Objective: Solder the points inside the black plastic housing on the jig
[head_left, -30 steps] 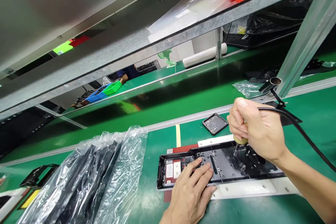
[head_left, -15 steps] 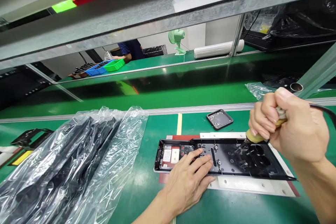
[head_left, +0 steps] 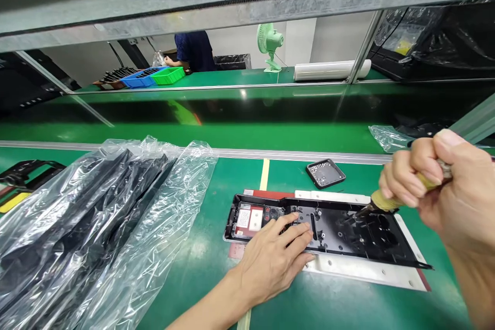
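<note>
A long black plastic housing (head_left: 332,227) lies in a white and red fixture (head_left: 359,270) on the green table. My left hand (head_left: 274,255) rests on the housing's left half, fingers spread and laid flat. My right hand (head_left: 436,180) is wrapped round a yellow electric screwdriver (head_left: 381,201), its bit angled down and left to the inside of the housing. Whether the tip sits on a screw is too small to tell. Behind the housing stands a small black tray (head_left: 326,173) with many small silver screws.
Plastic-wrapped black parts (head_left: 116,216) cover the table's left side. A metal shelf edge (head_left: 247,13) crosses overhead. Farther back are a green fan (head_left: 269,44), a white roll (head_left: 330,70), blue and green bins (head_left: 168,76) and a person in dark blue (head_left: 194,51).
The camera view has tilted and shifted. My right hand and the screwdriver's handle appear slightly farther right, with the bit still inside the housing. My left hand keeps its place on the housing.
</note>
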`<state>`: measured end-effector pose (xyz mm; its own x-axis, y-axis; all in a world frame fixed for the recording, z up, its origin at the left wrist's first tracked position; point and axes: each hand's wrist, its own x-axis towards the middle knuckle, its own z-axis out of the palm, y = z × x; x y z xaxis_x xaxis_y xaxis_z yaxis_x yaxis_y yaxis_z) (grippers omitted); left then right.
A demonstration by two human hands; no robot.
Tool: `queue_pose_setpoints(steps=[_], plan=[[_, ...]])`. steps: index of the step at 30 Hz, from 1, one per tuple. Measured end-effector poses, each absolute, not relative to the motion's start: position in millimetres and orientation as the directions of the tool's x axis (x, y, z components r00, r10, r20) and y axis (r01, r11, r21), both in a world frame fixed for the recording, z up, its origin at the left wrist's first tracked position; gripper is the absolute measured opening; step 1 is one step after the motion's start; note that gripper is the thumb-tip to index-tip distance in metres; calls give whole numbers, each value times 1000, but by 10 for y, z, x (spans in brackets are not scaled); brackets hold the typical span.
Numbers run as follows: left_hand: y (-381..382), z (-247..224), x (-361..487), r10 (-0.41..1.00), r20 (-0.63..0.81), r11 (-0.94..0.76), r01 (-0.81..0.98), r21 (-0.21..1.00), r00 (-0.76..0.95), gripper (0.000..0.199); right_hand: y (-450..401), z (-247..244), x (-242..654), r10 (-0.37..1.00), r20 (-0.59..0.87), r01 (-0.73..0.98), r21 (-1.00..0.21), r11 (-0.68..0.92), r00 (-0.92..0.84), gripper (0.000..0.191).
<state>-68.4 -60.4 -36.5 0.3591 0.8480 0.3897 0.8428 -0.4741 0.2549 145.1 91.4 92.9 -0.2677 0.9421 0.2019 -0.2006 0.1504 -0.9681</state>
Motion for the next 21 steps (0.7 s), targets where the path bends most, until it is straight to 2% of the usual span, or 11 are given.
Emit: queue_pose_setpoints(steps=[7, 21], plan=[[-615, -371, -679, 859, 370, -460, 851, 254, 354, 37, 855, 950, 1379, 973, 216, -258, -947, 189, -80, 47], [-615, -373, -665, 864, 366, -451, 856, 252, 347, 37, 820, 907, 1368, 979, 194, -162, -970, 183, -57, 41]])
